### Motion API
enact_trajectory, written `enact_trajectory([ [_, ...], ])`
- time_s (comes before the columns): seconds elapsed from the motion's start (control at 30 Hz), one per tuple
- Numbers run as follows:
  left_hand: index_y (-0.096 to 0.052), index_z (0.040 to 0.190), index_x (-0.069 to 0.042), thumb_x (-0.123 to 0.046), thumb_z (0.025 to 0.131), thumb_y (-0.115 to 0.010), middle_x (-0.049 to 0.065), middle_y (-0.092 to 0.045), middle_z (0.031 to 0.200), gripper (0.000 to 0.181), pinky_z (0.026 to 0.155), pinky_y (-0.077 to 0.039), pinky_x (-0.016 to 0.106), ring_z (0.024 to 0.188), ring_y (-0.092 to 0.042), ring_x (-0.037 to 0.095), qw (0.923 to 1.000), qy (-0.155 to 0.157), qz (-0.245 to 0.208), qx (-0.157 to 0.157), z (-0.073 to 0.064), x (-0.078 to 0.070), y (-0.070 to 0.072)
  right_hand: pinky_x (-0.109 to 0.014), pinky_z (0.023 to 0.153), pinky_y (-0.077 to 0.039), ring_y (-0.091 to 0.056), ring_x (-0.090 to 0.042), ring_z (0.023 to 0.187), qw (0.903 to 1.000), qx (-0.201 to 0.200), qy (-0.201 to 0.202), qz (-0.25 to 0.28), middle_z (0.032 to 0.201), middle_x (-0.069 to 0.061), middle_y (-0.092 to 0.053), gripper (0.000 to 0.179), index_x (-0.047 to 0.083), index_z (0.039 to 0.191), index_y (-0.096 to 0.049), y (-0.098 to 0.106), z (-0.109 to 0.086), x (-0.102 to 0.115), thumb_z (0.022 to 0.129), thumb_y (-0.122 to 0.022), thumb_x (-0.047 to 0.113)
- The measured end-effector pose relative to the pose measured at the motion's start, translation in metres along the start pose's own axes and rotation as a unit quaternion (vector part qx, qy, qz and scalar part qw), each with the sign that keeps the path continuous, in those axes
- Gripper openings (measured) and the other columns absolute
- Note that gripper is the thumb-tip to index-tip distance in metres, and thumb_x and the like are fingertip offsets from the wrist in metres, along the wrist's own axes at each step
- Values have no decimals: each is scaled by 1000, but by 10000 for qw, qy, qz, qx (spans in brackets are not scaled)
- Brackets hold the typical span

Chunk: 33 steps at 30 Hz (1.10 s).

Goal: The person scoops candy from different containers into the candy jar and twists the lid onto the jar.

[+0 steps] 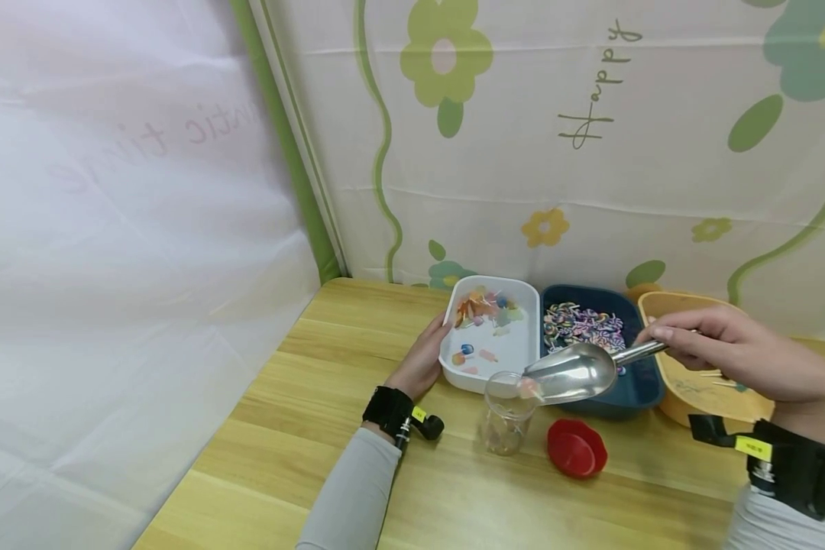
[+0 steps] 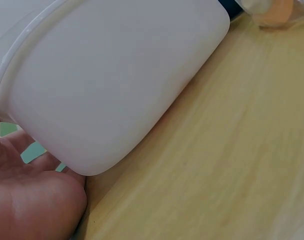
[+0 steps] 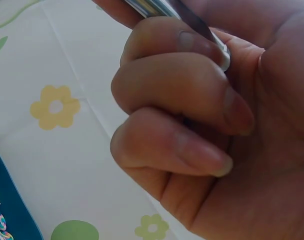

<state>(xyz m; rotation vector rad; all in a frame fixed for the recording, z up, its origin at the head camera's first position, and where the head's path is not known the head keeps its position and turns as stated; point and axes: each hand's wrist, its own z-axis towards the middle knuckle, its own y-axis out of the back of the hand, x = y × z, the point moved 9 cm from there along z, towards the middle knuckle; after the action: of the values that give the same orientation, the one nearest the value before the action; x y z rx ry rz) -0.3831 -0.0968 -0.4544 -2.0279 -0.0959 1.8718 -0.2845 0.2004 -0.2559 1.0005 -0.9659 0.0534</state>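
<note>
My right hand (image 1: pixel 736 347) grips the handle of a metal scoop (image 1: pixel 577 372), fingers curled around it in the right wrist view (image 3: pixel 172 100). The scoop tilts down to the left, its tip at the mouth of a clear plastic cup (image 1: pixel 505 431). A pinkish piece shows at that tip, and a few small pieces lie in the cup's bottom. My left hand (image 1: pixel 419 363) holds the left side of a white bin (image 1: pixel 512 355), thumb at the rim. Inside that bin are small colourful popsicle-shaped pieces (image 1: pixel 484 305), mostly at the back.
Right of the white bin stand a dark blue bin (image 1: pixel 639 393) of swirled lollipop-like pieces and a yellow bin (image 1: pixel 681 382) with a few pieces, partly behind my right hand. A red scalloped dish (image 1: pixel 577 449) sits beside the cup. A patterned curtain (image 1: pixel 495 168) hangs behind the wooden table (image 1: pixel 275 405).
</note>
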Motion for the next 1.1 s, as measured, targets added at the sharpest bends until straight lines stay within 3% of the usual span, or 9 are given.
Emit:
enact_trajectory([
  [0.2,-22,149,-23,-32,104,-33,5,-21,152,48,111,-21,42,134,-23,22,9999,-80,-30,121,0,0,-1,-27,33,-30,-33,-12,46,9997,-64,-153,-156,61,2,-37,31,8,112,-63,1,-1,-2,100,-36,-1],
  [0.43,-26,148,-27,-33,103,-36,-2,-21,152,46,112,-20,41,135,-20,19,9999,87,38,-136,-1,2,2,-26,33,-29,-32,-14,47,9998,-115,-110,-137,62,1,-36,32,6,114,-62,3,-2,-1,100,-34,-3],
  [0.73,-25,148,-27,-32,103,-34,-2,-21,152,45,112,-20,42,134,-21,19,9998,100,23,-141,1,1,3,-24,30,-27,-30,-15,46,9980,-404,-477,-74,60,-2,-32,32,6,114,-61,8,2,-8,103,-31,5],
  [0.9,-26,147,-28,-31,104,-34,-3,-22,151,45,112,-21,40,134,-22,18,9997,113,49,-207,1,1,3,-29,35,-30,-30,-18,46,9968,-637,-477,56,59,-3,-31,31,4,114,-60,7,13,-14,103,-32,9],
  [1.0,-26,148,-27,-31,104,-33,-1,-23,152,45,111,-21,40,134,-23,18,9999,41,29,-128,0,0,2,-32,40,-32,-30,-19,46,9951,-849,-492,91,58,-4,-32,29,2,108,-61,6,22,-16,103,-34,11],
  [1.1,-24,149,-25,-30,104,-33,4,-24,151,46,110,-24,41,132,-26,21,9998,-110,-79,144,0,-2,-1,-31,40,-32,-31,-20,45,9922,-1068,-645,6,56,-5,-33,28,4,100,-62,4,28,-19,103,-37,15],
])
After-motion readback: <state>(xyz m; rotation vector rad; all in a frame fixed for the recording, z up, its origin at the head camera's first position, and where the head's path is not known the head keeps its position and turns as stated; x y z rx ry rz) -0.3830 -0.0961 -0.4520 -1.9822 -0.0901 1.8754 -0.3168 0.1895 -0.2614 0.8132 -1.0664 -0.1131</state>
